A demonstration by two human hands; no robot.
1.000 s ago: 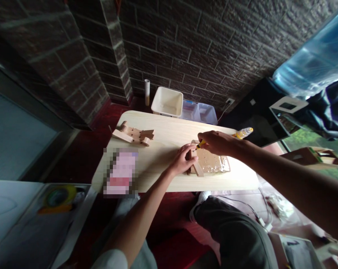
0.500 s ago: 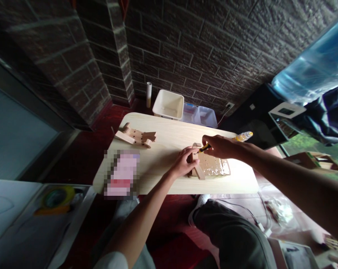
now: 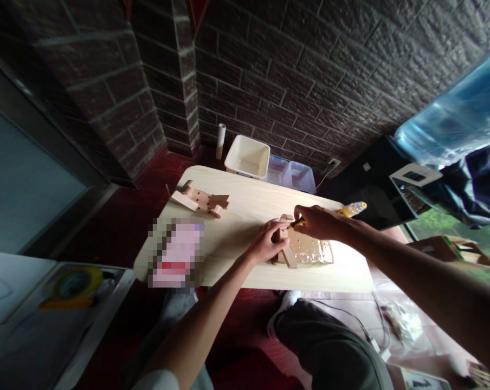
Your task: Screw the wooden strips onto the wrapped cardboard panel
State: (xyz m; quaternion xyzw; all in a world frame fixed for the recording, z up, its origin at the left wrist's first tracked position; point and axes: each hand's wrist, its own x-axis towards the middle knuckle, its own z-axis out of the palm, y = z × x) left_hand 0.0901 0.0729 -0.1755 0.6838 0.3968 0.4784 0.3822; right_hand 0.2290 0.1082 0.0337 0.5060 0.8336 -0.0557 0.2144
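My left hand [image 3: 267,242] is closed around a pale wooden piece [image 3: 288,257] with a rounded end, steadying it on the table. In my right hand [image 3: 317,221] is a yellow-and-black screwdriver [image 3: 297,222], its tip at the upper part of that piece, close to my left fingertips. The exact contact point is too small to make out. Beside and partly under the wooden piece lies a flat brown block in shiny clear plastic [image 3: 316,250]. Farther left on the table rests a wooden assembly [image 3: 204,201] with rounded ends and dark holes.
The light wooden table [image 3: 237,203] also bears a blurred-out pinkish item [image 3: 180,252] at left and a clear, yellow-tipped container [image 3: 353,209] beyond my right wrist. A cream bin [image 3: 247,157] and clear plastic boxes [image 3: 302,177] stand behind it, near the brick wall.
The view has shifted slightly, so the table sits a little lower. Both hands keep their places, with the screwdriver still at the wooden piece and its handle slightly flatter.
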